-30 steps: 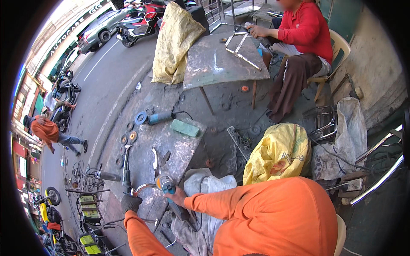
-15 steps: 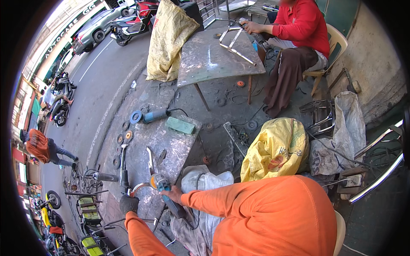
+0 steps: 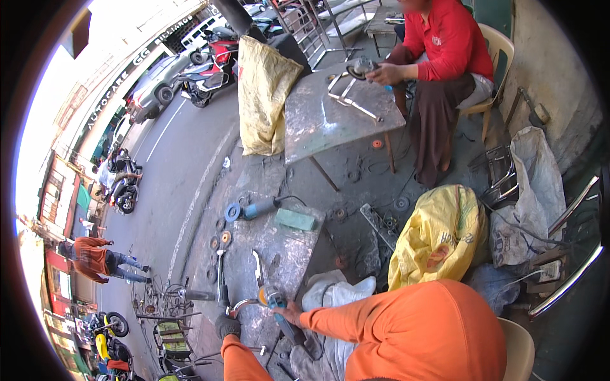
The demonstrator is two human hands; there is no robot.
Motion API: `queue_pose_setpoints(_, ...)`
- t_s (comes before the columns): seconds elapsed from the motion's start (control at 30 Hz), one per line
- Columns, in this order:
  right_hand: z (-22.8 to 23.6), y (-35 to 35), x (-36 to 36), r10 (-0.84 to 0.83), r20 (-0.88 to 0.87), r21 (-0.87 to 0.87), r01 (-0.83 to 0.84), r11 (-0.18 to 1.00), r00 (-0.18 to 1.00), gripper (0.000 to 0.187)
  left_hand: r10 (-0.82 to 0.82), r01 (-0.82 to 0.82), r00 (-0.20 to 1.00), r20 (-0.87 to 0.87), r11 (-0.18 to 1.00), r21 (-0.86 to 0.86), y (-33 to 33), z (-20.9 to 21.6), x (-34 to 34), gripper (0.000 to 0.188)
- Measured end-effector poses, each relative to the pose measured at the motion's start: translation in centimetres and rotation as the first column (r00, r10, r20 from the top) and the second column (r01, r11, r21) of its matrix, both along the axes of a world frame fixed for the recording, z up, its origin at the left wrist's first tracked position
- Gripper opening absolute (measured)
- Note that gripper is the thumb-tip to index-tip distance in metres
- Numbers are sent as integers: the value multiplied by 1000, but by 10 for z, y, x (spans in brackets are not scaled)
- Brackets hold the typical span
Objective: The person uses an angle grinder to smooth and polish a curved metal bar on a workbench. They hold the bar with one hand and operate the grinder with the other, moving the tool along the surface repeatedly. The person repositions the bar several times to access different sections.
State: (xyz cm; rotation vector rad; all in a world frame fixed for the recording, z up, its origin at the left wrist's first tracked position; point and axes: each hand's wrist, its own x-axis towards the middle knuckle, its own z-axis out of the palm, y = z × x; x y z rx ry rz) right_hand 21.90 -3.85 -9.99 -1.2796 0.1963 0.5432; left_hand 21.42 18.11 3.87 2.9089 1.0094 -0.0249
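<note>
My left hand (image 3: 227,326), in a dark grey glove, is closed on a curved metal piece (image 3: 243,306) at the near left edge of the low metal-topped table (image 3: 298,244). My bare right hand (image 3: 291,314) grips a blue angle grinder (image 3: 284,320). Its orange disc (image 3: 262,295) is right by the curved piece; whether they touch I cannot tell. Beyond my hands, a metal bar with a dark handle (image 3: 222,279) and a bent flat metal strip (image 3: 257,267) lie on the tabletop.
A second grinder (image 3: 257,208), a green block (image 3: 295,220) and several discs (image 3: 225,239) lie on the low table. Yellow sack (image 3: 438,235) to the right. At the far table (image 3: 311,127), a person in red (image 3: 448,51) holds a grinder (image 3: 362,67). Street on the left, with a pedestrian (image 3: 95,257).
My view has turned, so the scene sits further right and lower. The person in red now holds their grinder raised above the far table's frame. My hands keep their grips.
</note>
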Motion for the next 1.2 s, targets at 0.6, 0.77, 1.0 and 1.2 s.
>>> queue_pose_setpoints(0.6,15,-12,1,132,-99,72,-125,990,986,65,5,-12,999,52,990,144,-30,-9,0,44)
queue_pose_setpoints(0.77,-9,-3,7,270,-224,145,-242,959,936,67,-67,44,993,96,974,222,-48,-9,-9,67)
queue_pose_setpoints(1.0,3,-17,3,226,-195,180,-192,965,954,61,-31,37,999,-42,989,141,-69,9,-25,92)
queue_pose_setpoints(1.2,11,-21,4,250,-283,268,-174,947,926,58,-45,52,997,-64,992,114,-71,16,-24,94)
